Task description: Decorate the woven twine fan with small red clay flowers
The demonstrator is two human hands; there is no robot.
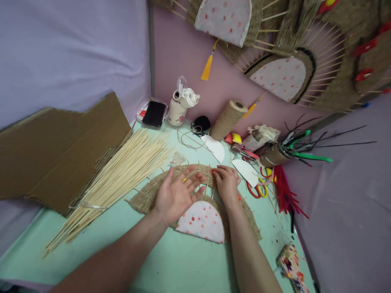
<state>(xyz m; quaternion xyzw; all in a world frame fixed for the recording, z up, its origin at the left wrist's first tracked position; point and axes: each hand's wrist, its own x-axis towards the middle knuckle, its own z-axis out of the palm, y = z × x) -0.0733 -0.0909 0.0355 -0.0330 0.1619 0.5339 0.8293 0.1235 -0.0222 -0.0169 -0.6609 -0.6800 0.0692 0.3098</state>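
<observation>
A fan-shaped piece woven of twine over thin sticks [143, 195] lies on the table, with a white dotted half-round panel [200, 221] at its lower middle. My left hand [175, 195] is over its left part, palm up, fingers spread. A tiny yellow spot [184, 180] shows by its fingers; whether it lies in the hand or beneath cannot be told. At the fan's upper band my right hand [226, 183] has thumb and fingertips pinched at a small red piece [211, 172]. Another red bit [239, 197] shows beside the right wrist.
A bundle of thin sticks [122, 171] and cardboard [67, 146] lie left. Behind stand a phone [154, 113], a white bottle [177, 110] and a twine spool [227, 120]. Scissors [258, 191], red feathery strands [285, 189] and a stained block [290, 260] are right. Finished woven fans [281, 77] hang behind.
</observation>
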